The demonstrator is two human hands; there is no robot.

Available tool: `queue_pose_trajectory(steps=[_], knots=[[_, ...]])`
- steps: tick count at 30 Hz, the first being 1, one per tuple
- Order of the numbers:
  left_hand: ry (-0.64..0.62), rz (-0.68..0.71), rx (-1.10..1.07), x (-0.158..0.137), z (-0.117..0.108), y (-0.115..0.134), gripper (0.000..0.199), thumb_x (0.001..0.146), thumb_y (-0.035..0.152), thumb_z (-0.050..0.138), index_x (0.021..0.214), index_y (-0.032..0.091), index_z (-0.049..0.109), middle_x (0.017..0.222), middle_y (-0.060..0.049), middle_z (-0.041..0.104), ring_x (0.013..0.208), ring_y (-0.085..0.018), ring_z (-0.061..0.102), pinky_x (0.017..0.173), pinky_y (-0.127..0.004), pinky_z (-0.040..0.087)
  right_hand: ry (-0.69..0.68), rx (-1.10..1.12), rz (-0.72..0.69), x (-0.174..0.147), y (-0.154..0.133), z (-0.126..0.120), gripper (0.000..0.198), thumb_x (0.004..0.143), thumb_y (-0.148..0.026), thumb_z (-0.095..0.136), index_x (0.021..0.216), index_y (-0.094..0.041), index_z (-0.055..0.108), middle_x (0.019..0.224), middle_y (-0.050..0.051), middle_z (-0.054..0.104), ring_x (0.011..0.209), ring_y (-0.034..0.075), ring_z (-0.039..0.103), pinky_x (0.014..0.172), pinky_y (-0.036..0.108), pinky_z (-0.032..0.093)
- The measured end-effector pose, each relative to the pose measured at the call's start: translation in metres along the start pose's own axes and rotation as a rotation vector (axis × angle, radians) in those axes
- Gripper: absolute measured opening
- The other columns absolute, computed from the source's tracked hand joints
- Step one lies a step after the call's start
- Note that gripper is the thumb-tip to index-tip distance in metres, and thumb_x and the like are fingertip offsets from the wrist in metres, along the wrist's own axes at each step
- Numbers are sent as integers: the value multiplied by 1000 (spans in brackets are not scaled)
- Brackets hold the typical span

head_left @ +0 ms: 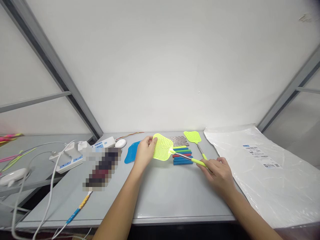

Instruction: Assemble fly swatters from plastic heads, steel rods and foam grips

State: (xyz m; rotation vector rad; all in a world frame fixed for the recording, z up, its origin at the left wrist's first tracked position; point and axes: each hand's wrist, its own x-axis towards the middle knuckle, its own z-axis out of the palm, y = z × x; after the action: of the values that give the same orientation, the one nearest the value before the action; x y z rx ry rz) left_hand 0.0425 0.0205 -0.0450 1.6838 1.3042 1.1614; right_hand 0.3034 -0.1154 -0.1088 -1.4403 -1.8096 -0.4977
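Note:
Between my two hands is a yellow-green fly swatter (162,147) with a perforated head and a metal rod. My left hand (146,148) pinches the left edge of its head. Around the grip at the other end, my right hand (216,171) is closed. Behind it lie several metal rods (178,141) side by side. Partly covered by the swatter, a row of coloured handle sleeves (183,160) in blue, green and red rests on the table. Blue swatter heads (131,153) lie left of my left hand. Another yellow-green swatter (193,136) lies at the back.
A white plastic mailer bag (260,173) with a label covers the right side of the table (180,203). To the left are power strips (71,163) with white cables, a round white object (120,143) and a blurred-out item (102,170) on a cord.

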Motion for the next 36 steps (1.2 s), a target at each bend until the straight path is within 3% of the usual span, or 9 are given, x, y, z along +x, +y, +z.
queue_pose_trajectory(steps=[7, 12, 18, 21, 23, 27, 32, 36], knots=[[-11, 0, -32, -1, 1, 3, 37, 78, 49, 57, 97, 18, 67, 88, -8, 72, 71, -21, 65, 57, -26, 45, -11, 25, -26, -1, -2, -2, 15, 91, -30, 56, 90, -19, 66, 63, -1, 64, 54, 9, 52, 66, 29, 31], [-94, -64, -172, -1, 2, 4, 45, 78, 53, 57, 103, 17, 66, 83, -7, 71, 67, -20, 65, 56, -26, 46, 20, 75, -4, 0, -2, -1, 13, 89, -27, 57, 89, -17, 65, 60, -1, 63, 49, 9, 48, 64, 29, 32], [-96, -79, -323, -3, 3, 8, 54, 79, 51, 59, 120, 16, 59, 76, -3, 65, 53, -12, 55, 60, -27, 49, -84, -28, -40, -5, 5, -10, 24, 91, -22, 51, 112, -17, 61, 75, 1, 69, 49, 9, 47, 68, 30, 35], [-114, -98, -454, -6, 9, 12, 55, 84, 52, 53, 126, 16, 52, 82, -3, 64, 52, -9, 52, 70, -31, 51, -44, -160, 66, -13, 14, -18, 28, 91, -25, 50, 116, -19, 61, 60, -2, 63, 47, 11, 45, 62, 29, 36], [-145, -89, -452, -10, 17, 14, 49, 87, 51, 49, 120, 17, 56, 87, -4, 65, 57, -10, 54, 73, -31, 51, -43, -289, 184, -15, 21, -19, 29, 91, -31, 49, 115, -20, 62, 54, -2, 60, 47, 14, 47, 56, 28, 33], [-229, 88, -173, -23, 37, 12, 33, 92, 43, 44, 107, 20, 62, 87, -5, 65, 76, -16, 60, 74, -30, 49, -170, -496, 331, -6, 29, -11, 28, 92, -34, 45, 108, -21, 64, 58, 1, 65, 44, 15, 51, 48, 27, 25], [-306, 500, 203, -38, 56, 3, 21, 92, 29, 47, 102, 23, 64, 99, -5, 66, 94, -21, 55, 86, -37, 44, -245, -484, 365, 7, 29, 7, 26, 93, -32, 44, 106, -21, 63, 64, 0, 69, 44, 14, 56, 46, 26, 22], [-337, 548, 287, -39, 59, 0, 20, 92, 25, 46, 103, 24, 63, 100, -4, 66, 95, -21, 53, 86, -37, 44, -253, -484, 338, 5, 27, 13, 28, 93, -32, 45, 111, -23, 63, 69, 1, 71, 47, 14, 58, 47, 26, 23]])
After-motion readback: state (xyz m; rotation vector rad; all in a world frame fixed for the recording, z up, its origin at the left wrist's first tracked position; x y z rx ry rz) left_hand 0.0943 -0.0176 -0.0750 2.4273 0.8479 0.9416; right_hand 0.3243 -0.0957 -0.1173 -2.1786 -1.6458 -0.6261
